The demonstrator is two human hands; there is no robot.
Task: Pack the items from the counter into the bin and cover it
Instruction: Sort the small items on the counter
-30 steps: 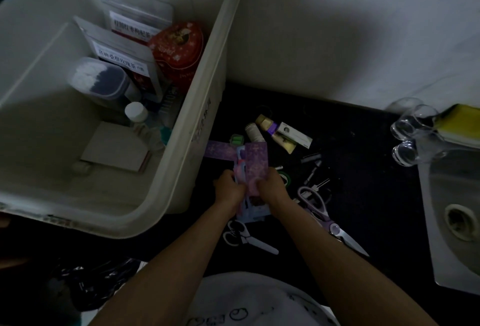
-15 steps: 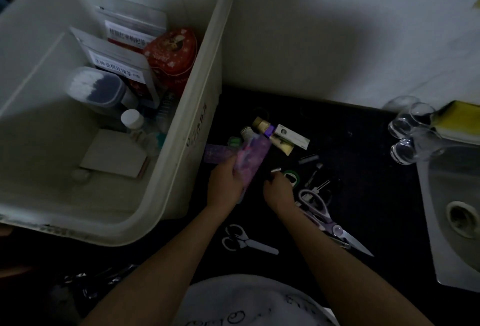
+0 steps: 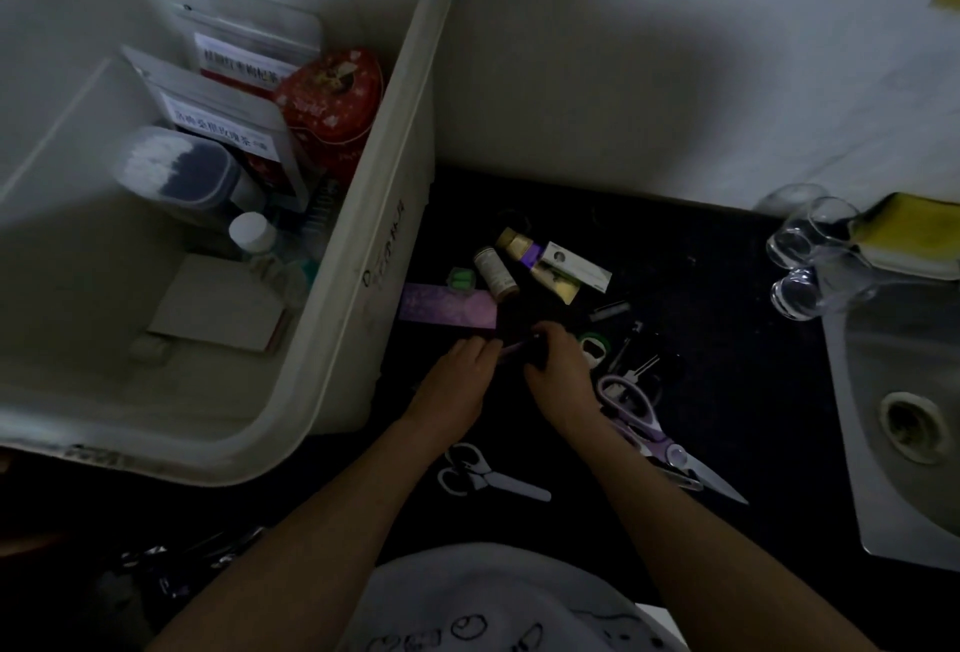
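Left hand (image 3: 457,381) and right hand (image 3: 558,371) meet over the dark tabletop (image 3: 727,391), fingers of both curled onto a small purple item (image 3: 511,351) pinched between them; too dark to tell what it is. Just above the fingers: flat purple card (image 3: 447,306) lying on the tabletop, green clip (image 3: 461,281) at its top edge. Further up: small bottle (image 3: 496,275), gold tube (image 3: 540,264), white box (image 3: 576,267), touching or overlapping. Right of the right hand: green tape roll (image 3: 592,345), keys (image 3: 636,355), purple scissors (image 3: 654,430) partly under the wrist. Below the left hand: white scissors (image 3: 483,475). Bin (image 3: 363,246) sits left of the hands, uncovered, already holding pouches (image 3: 223,121), red tin (image 3: 332,100), swab box (image 3: 171,165), white-capped bottle (image 3: 253,230), flat box (image 3: 218,303). Far right: glasses (image 3: 810,256), sponge (image 3: 909,230), sink (image 3: 909,423).
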